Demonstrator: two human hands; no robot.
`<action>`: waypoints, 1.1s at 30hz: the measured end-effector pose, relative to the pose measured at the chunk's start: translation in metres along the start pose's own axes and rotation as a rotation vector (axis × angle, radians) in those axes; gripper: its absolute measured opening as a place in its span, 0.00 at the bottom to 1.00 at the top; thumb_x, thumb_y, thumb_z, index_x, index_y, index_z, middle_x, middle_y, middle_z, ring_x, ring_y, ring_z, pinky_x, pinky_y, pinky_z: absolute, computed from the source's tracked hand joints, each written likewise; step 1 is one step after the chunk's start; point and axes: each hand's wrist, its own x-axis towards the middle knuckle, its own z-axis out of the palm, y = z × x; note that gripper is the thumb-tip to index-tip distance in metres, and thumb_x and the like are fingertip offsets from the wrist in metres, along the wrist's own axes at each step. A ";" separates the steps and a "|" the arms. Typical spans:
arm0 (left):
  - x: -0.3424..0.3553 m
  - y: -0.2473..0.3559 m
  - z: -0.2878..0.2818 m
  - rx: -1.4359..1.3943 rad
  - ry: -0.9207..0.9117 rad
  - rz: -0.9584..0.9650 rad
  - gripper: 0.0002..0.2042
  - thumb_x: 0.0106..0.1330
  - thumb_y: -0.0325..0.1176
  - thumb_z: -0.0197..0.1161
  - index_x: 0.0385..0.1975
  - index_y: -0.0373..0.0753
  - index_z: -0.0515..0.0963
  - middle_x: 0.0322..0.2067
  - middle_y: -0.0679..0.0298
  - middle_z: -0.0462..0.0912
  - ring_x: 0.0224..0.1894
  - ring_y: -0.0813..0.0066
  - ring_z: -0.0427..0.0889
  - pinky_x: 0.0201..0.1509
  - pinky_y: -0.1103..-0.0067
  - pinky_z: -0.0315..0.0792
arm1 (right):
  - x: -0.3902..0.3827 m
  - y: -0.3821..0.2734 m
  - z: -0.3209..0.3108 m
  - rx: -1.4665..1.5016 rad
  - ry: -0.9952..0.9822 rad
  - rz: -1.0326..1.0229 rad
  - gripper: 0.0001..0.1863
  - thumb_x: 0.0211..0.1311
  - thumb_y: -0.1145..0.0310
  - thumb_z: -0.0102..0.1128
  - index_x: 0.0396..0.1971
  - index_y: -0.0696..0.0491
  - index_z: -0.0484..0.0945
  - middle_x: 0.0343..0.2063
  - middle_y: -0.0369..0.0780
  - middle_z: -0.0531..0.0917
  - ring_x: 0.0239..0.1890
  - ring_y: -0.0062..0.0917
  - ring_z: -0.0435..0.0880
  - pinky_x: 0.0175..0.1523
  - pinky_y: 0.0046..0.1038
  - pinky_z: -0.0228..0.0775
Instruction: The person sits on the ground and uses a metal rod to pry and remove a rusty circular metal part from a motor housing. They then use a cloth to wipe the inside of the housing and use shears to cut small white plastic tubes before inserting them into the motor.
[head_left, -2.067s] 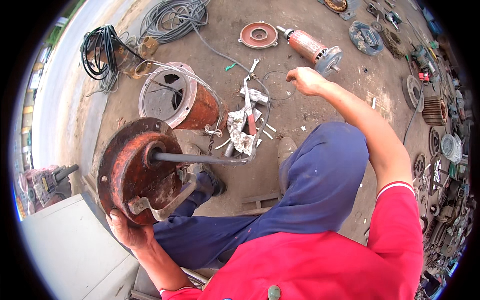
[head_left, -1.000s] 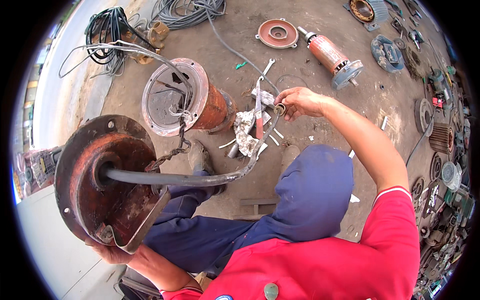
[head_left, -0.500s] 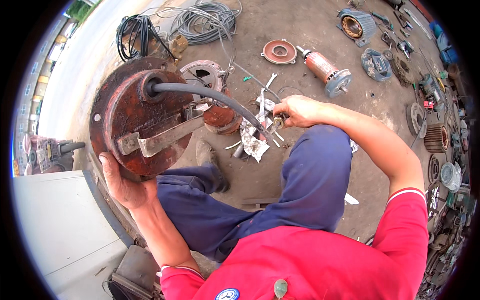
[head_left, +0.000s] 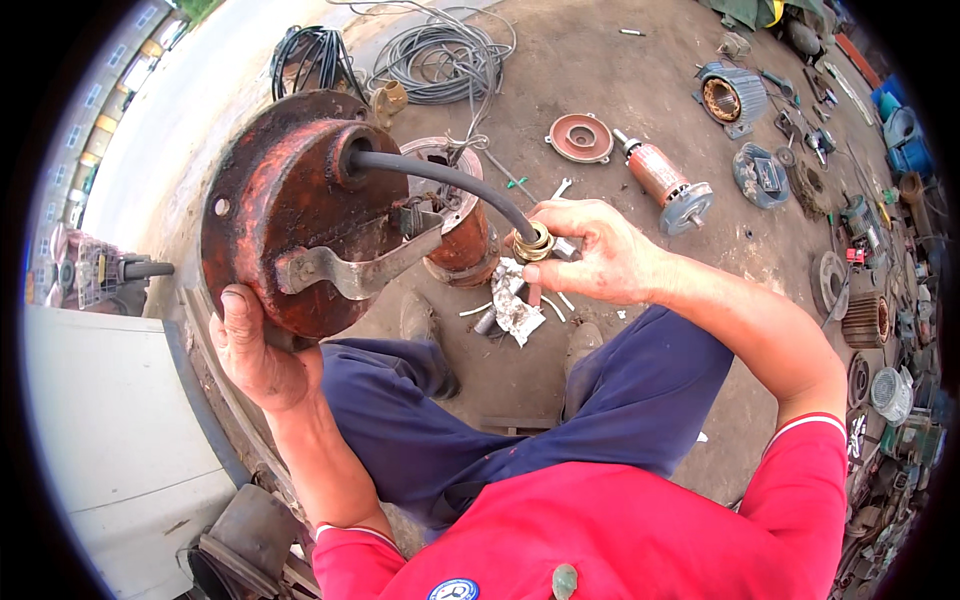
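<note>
My left hand point(head_left: 255, 360) grips the lower rim of a rusty red cast-iron cover point(head_left: 280, 230), which has a bolt hole and a bent metal bracket point(head_left: 360, 270). A grey cable point(head_left: 440, 175) runs from the cover's boss to my right hand point(head_left: 590, 255), whose thumb and fingers close round a brass fitting point(head_left: 532, 247) on it. Behind, a red cylindrical housing point(head_left: 470, 245) rests on the ground, partly hidden by the cover. White crumpled material point(head_left: 518, 315) and short white strips lie below my right hand, beside a wrench point(head_left: 562, 188).
Ahead lie coiled cables point(head_left: 425, 60), a red disc point(head_left: 580, 138), a motor rotor point(head_left: 660, 180) and a stator housing point(head_left: 725, 100). Several motor parts point(head_left: 865, 320) crowd the right side. A white panel point(head_left: 120, 410) stands at my lower left, my legs point(head_left: 640, 390) below the hands.
My right hand has taken hold of the brass fitting and brought it along the cable toward the cover. The cover has been lifted up and away from me, now partly covering the cylindrical housing.
</note>
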 end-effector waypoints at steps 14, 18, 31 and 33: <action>-0.043 -0.033 0.031 0.287 -0.047 -0.219 0.23 0.63 0.45 0.72 0.45 0.27 0.82 0.35 0.65 0.83 0.37 0.80 0.77 0.44 0.80 0.72 | 0.010 -0.012 0.041 0.292 0.295 0.139 0.23 0.61 0.72 0.67 0.55 0.64 0.76 0.40 0.44 0.86 0.42 0.18 0.83 0.48 0.26 0.76; -0.046 -0.038 0.032 0.344 -0.089 -0.158 0.23 0.64 0.45 0.71 0.45 0.27 0.81 0.36 0.64 0.84 0.38 0.80 0.77 0.44 0.80 0.72 | 0.009 -0.003 0.041 0.297 0.354 0.076 0.22 0.60 0.72 0.68 0.53 0.64 0.77 0.41 0.45 0.87 0.43 0.20 0.83 0.49 0.26 0.76; -0.049 -0.046 0.042 0.282 -0.069 -0.248 0.21 0.67 0.43 0.67 0.49 0.29 0.78 0.43 0.56 0.85 0.43 0.68 0.84 0.50 0.72 0.78 | 0.027 -0.001 0.034 0.110 0.401 0.187 0.17 0.53 0.72 0.69 0.41 0.61 0.76 0.33 0.51 0.84 0.38 0.46 0.85 0.43 0.39 0.77; -0.045 -0.042 0.046 0.215 -0.073 -0.286 0.21 0.68 0.42 0.66 0.50 0.29 0.78 0.44 0.55 0.84 0.44 0.66 0.85 0.50 0.71 0.78 | 0.027 0.009 0.042 -0.022 0.494 -0.070 0.17 0.53 0.72 0.69 0.42 0.62 0.77 0.32 0.52 0.84 0.37 0.47 0.85 0.43 0.39 0.77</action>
